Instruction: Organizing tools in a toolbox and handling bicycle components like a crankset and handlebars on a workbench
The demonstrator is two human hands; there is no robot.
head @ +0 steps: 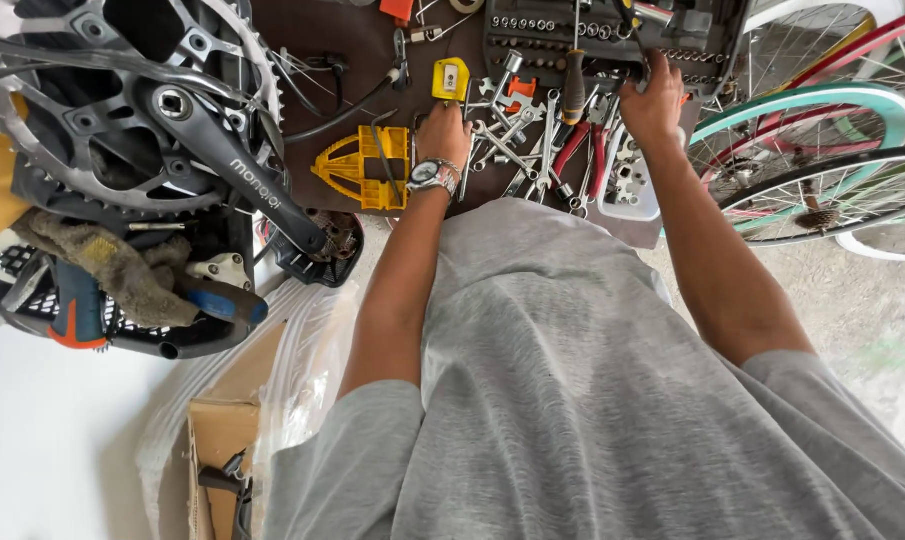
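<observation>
Left hand (444, 128) on scattered wrenches (502, 140), right hand (654, 100) at socket set (592, 35) — grip unclear

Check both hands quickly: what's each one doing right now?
Left hand: resting on the scattered wrenches; grip cannot be told.
Right hand: reaching into the socket set case; grip cannot be told.

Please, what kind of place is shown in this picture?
Most likely a bicycle repair workshop. A crank with chainrings fills the upper left, bicycle wheels stand at the right, and the left hand and right hand reach among wrenches and a socket set.
</observation>
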